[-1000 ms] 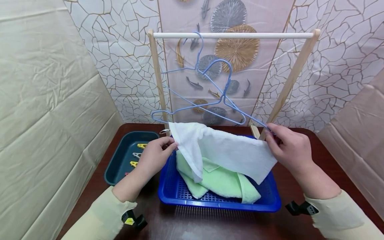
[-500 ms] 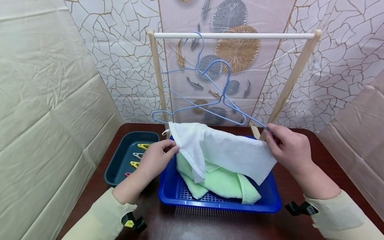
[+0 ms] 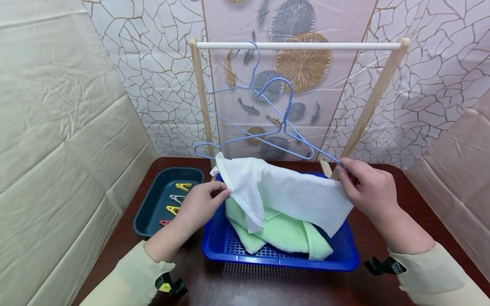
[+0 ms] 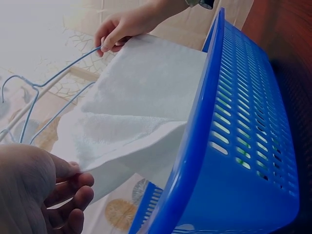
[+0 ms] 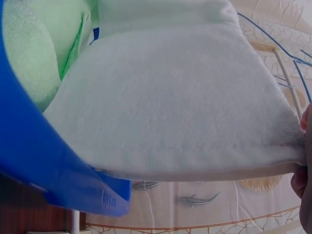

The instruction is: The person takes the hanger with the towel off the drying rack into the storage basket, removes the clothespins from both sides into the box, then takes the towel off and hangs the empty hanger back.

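Note:
A white towel point(image 3: 302, 193) drapes over the lower bar of a blue wire hanger point(image 3: 284, 122). With thumb and fingers, my left hand point(image 3: 200, 204) pinches the towel's left edge, where a small white tag point(image 3: 214, 171) sticks out. My right hand point(image 3: 369, 187) grips the hanger's right end together with the towel's upper right corner. In the left wrist view the towel point(image 4: 151, 73) spans between both hands. Below it a light green towel point(image 3: 283, 233) lies in a blue perforated basket point(image 3: 283, 261), partly covered by the white one.
Behind stands a wooden rack with a white rod point(image 3: 337, 45), from which a second blue hanger point(image 3: 252, 78) hangs. To the left, a dark teal tray point(image 3: 153, 195) holds several clothespins, including a yellow clothespin point(image 3: 183, 187). Everything stands on a dark red-brown table point(image 3: 268, 289).
My left hand has shifted slightly right and down, drawing the towel's left edge and tag along; the upper left corner now folds upward. The right hand stays in place on the hanger.

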`<state>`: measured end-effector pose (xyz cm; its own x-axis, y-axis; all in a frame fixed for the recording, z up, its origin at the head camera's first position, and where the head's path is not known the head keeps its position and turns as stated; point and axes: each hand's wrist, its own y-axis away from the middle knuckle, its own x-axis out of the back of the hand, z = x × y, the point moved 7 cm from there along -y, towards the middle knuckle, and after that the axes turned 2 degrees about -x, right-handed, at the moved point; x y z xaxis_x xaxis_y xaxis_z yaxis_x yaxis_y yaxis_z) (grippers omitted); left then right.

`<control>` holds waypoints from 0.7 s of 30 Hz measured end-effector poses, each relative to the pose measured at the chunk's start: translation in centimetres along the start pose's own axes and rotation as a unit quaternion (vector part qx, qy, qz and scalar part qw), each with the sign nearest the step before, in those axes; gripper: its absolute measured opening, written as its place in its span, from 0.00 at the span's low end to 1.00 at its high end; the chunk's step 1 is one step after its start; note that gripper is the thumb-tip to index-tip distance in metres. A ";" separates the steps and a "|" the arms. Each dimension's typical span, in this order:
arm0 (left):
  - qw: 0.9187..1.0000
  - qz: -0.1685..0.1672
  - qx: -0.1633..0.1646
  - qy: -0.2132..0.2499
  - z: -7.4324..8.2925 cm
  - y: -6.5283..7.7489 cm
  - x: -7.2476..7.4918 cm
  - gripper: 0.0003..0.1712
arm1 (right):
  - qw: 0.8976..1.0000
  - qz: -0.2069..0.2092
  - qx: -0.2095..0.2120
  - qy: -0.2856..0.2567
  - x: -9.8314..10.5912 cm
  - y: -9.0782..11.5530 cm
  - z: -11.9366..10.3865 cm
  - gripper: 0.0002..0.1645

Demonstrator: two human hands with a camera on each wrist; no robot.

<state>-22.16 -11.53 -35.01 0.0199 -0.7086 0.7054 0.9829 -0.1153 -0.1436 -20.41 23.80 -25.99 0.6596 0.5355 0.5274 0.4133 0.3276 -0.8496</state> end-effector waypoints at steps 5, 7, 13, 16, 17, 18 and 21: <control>1.000 -0.006 -0.003 -0.008 0.0 0.1 -0.3 0.10 | 1.000 -0.002 0.002 0.000 0.0 0.0 -0.1 0.20; 1.000 -0.010 -0.006 -0.013 0.1 0.2 -0.4 0.09 | 1.000 -0.002 0.002 0.000 -0.1 -0.1 -0.1 0.22; 0.999 -0.025 -0.023 -0.026 0.6 0.5 -0.9 0.07 | 1.000 -0.001 -0.002 0.000 -0.1 -0.1 -0.1 0.26; 0.999 -0.026 -0.030 -0.032 0.8 0.6 -1.0 0.07 | 1.000 -0.001 -0.003 0.000 -0.2 -0.1 -0.1 0.27; 0.999 -0.026 -0.032 -0.033 0.8 0.6 -1.0 0.07 | 1.000 -0.002 -0.003 0.001 -0.2 -0.1 -0.1 0.27; 0.999 -0.027 -0.033 -0.033 0.8 0.7 -1.0 0.07 | 1.000 -0.002 -0.003 0.001 -0.2 -0.1 -0.1 0.27; 0.998 -0.032 -0.040 -0.034 0.8 0.8 -1.2 0.06 | 1.000 -0.003 0.000 -0.002 -0.3 -0.2 -0.1 0.24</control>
<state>-21.30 -10.25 -35.39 -0.0273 -0.6499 0.7595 0.9651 -0.2151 -0.1494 -20.60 23.55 -26.00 0.6547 0.5366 0.5324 0.4171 0.3310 -0.8464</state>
